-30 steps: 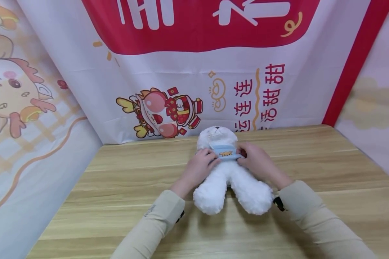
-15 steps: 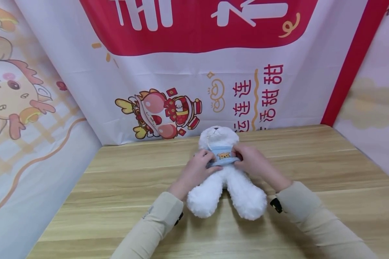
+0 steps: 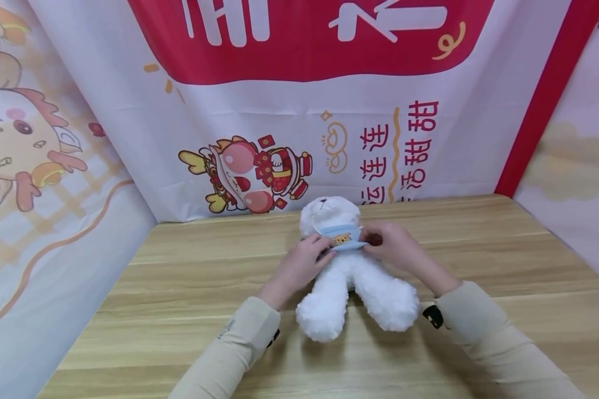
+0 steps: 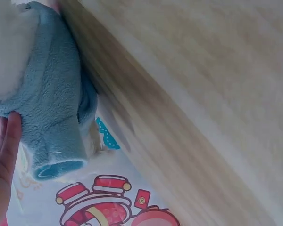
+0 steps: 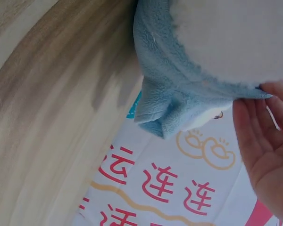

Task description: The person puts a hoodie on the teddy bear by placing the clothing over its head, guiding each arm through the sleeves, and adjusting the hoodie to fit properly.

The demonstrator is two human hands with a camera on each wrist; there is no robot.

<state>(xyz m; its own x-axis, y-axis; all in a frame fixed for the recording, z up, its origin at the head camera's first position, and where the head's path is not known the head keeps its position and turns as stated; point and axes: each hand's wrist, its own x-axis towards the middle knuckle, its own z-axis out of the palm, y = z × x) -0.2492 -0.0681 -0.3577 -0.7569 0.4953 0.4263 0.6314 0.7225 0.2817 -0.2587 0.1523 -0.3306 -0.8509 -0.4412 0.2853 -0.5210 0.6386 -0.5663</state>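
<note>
A white plush toy (image 3: 346, 266) lies on its back on the table, head toward the back wall and legs toward me. It wears a small light-blue shirt (image 3: 350, 230) printed with a brown animal. At one side of the hem, my left hand (image 3: 303, 261) pinches the cloth; its thumb also shows against the shirt (image 4: 52, 89) in the left wrist view. My right hand (image 3: 395, 248) pinches the opposite side of the hem. In the right wrist view, fingers and thumb (image 5: 278, 89) hold the blue edge beside the white fur. A short blue sleeve (image 5: 155, 108) hangs there.
The wooden table (image 3: 179, 310) runs back to a white cloth backdrop (image 3: 259, 111) with red lettering and a cartoon figure (image 3: 249, 174). A printed cloth (image 3: 35, 166) covers the left side, another pale cloth (image 3: 574, 166) the right.
The toy's head has tilted to the left and its legs have swung slightly right over the last half second. The hem went down, then back up a little, with both hands on it.
</note>
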